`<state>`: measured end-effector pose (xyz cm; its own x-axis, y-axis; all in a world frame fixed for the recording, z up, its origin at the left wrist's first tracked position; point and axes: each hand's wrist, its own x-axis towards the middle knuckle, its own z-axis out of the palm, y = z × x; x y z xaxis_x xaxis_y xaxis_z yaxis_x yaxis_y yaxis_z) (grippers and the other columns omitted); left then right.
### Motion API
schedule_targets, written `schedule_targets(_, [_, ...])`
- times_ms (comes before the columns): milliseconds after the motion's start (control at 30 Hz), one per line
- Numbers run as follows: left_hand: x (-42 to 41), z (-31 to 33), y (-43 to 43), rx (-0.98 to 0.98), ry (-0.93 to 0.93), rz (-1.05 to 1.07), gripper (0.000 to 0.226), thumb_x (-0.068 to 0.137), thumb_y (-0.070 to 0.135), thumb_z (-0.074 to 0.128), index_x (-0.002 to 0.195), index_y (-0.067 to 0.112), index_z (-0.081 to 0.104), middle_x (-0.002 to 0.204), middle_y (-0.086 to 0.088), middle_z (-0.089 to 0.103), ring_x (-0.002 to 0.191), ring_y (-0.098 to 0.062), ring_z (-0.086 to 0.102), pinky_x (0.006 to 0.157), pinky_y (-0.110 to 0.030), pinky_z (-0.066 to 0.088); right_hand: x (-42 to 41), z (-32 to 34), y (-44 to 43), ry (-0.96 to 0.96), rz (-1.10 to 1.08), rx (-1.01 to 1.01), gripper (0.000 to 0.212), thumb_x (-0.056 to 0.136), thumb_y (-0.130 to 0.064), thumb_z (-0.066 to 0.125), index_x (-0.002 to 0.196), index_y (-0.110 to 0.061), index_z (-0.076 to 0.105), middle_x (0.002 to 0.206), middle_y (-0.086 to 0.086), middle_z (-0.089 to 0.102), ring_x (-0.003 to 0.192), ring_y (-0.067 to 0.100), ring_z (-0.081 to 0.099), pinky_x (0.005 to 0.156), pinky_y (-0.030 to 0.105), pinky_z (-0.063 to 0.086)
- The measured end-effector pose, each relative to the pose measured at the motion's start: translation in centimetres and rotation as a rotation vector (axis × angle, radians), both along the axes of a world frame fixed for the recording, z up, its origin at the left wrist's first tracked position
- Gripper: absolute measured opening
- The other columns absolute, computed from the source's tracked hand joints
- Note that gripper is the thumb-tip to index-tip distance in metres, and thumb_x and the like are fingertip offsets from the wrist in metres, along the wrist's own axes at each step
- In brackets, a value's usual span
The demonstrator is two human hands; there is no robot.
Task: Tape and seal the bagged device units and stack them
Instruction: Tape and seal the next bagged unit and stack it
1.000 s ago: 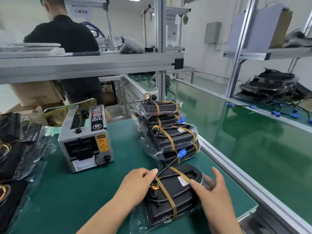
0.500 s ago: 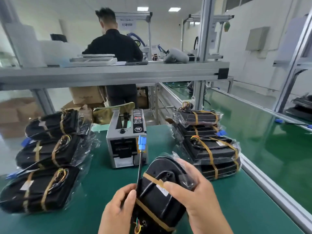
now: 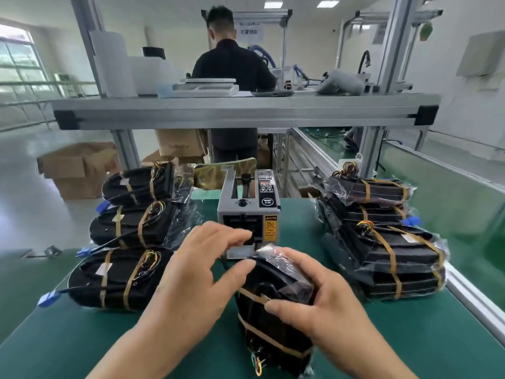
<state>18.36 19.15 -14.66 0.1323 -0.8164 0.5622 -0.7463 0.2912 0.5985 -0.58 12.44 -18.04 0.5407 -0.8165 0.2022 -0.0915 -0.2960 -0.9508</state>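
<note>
A black bagged device unit (image 3: 269, 321) with tan straps stands on end on the green mat, near the front centre. My right hand (image 3: 314, 302) grips its upper part and folded plastic bag. My left hand (image 3: 196, 272) hovers beside it with fingers spread, fingertips reaching toward the mouth of the grey tape dispenser (image 3: 250, 212) just behind. A stack of bagged units (image 3: 385, 239) stands at the right. Three more bagged units (image 3: 128, 236) lie at the left.
An aluminium shelf beam (image 3: 246, 110) crosses overhead. A person in black (image 3: 232, 69) works beyond it, back turned. Cardboard boxes (image 3: 79, 168) sit on the floor at left. A green conveyor belt (image 3: 451, 192) runs along the right behind a metal rail.
The unit went from lying flat to standing on end. My left hand has let go of it and reached toward the tape dispenser. My view swung left to centre the dispenser.
</note>
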Motion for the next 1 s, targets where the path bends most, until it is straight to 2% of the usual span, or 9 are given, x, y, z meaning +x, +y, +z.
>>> schedule_targets(100, [0.2, 0.9, -0.9, -0.017, -0.207, -0.033, 0.026, 0.086, 0.017, 0.075, 0.111, 0.025, 0.074, 0.102, 0.019, 0.064, 0.101, -0.002, 0.061, 0.087, -0.015, 0.045, -0.3, 0.0, 0.0, 0.023, 0.011, 0.012, 0.063, 0.066, -0.012, 0.085, 0.119, -0.04, 0.066, 0.107, -0.011, 0.076, 0.098, 0.008, 0.072, 0.086, 0.017, 0.053])
schedule_targets(167, [0.3, 1.2, -1.5, -0.035, -0.313, -0.047, 0.013, 0.086, 0.014, 0.075, 0.099, 0.019, 0.077, 0.092, 0.013, 0.064, 0.09, -0.007, 0.062, 0.08, -0.029, 0.052, -0.4, 0.2, 0.0, 0.04, 0.023, 0.004, 0.063, 0.067, -0.01, 0.086, 0.118, -0.042, 0.067, 0.106, -0.01, 0.076, 0.098, 0.009, 0.072, 0.087, 0.019, 0.054])
schedule_targets(233, [0.5, 1.4, -2.0, -0.037, -0.358, -0.03, 0.004, 0.089, 0.017, 0.071, 0.089, 0.021, 0.073, 0.085, 0.013, 0.061, 0.083, -0.007, 0.059, 0.074, -0.03, 0.05, -0.6, 0.3, -0.1, 0.045, 0.026, 0.004, 0.063, 0.07, -0.007, 0.086, 0.118, -0.042, 0.067, 0.106, -0.008, 0.076, 0.098, 0.011, 0.073, 0.092, 0.025, 0.055])
schedule_targets(300, [0.5, 1.1, -2.3, -0.038, -0.273, 0.032, 0.012, 0.09, 0.017, 0.067, 0.082, 0.026, 0.066, 0.082, 0.014, 0.057, 0.082, -0.007, 0.056, 0.073, -0.019, 0.043, -0.7, 0.4, -0.2, 0.052, 0.04, 0.018, 0.063, 0.07, -0.008, 0.086, 0.119, -0.042, 0.066, 0.106, -0.007, 0.076, 0.099, 0.012, 0.073, 0.094, 0.028, 0.056])
schedule_targets(433, [0.4, 0.2, -2.7, -0.027, -0.052, 0.047, 0.021, 0.09, 0.017, 0.063, 0.078, 0.033, 0.06, 0.086, 0.013, 0.06, 0.084, -0.011, 0.058, 0.072, -0.013, 0.041, -0.5, 0.5, -0.1, 0.051, 0.08, 0.018, 0.065, 0.068, -0.011, 0.085, 0.117, -0.049, 0.064, 0.106, -0.011, 0.076, 0.098, 0.008, 0.073, 0.085, 0.014, 0.051])
schedule_targets(600, [1.6, 0.5, -2.7, 0.023, -0.162, -0.169, 0.042, 0.089, 0.014, 0.072, 0.124, 0.036, 0.062, 0.118, 0.021, 0.056, 0.118, -0.006, 0.053, 0.098, -0.01, 0.036, -0.6, 0.6, -0.4, 0.006, 0.08, 0.038, 0.065, 0.067, -0.015, 0.085, 0.116, -0.05, 0.063, 0.107, -0.007, 0.076, 0.1, 0.014, 0.073, 0.093, 0.024, 0.055])
schedule_targets(667, [1.4, 1.0, -2.8, 0.016, -0.183, -0.247, 0.038, 0.09, 0.019, 0.071, 0.122, 0.036, 0.066, 0.118, 0.021, 0.055, 0.121, -0.01, 0.053, 0.101, -0.014, 0.037, -0.6, 0.6, -0.4, -0.005, 0.088, 0.029, 0.064, 0.067, -0.015, 0.085, 0.115, -0.051, 0.064, 0.108, -0.008, 0.076, 0.101, 0.013, 0.073, 0.093, 0.022, 0.054])
schedule_targets(833, [0.6, 1.7, -3.8, 0.043, -0.155, -0.367, 0.012, 0.09, 0.027, 0.067, 0.095, 0.026, 0.078, 0.104, 0.014, 0.062, 0.108, -0.016, 0.059, 0.088, -0.023, 0.048, -0.5, 0.6, -0.4, -0.078, 0.114, 0.01, 0.06, 0.066, -0.024, 0.087, 0.115, -0.052, 0.065, 0.108, -0.006, 0.075, 0.104, 0.009, 0.07, 0.087, 0.016, 0.052])
schedule_targets(1000, [-0.3, 0.9, -4.6, 0.151, 0.108, -0.345, 0.009, 0.09, 0.032, 0.06, 0.086, 0.032, 0.069, 0.085, 0.01, 0.069, 0.084, -0.008, 0.066, 0.072, -0.02, 0.051, 0.8, -0.9, 0.8, -0.211, -0.236, -0.295, 0.061, 0.057, -0.033, 0.089, 0.113, -0.028, 0.065, 0.122, -0.014, 0.066, 0.113, 0.007, 0.065, 0.085, 0.019, 0.055])
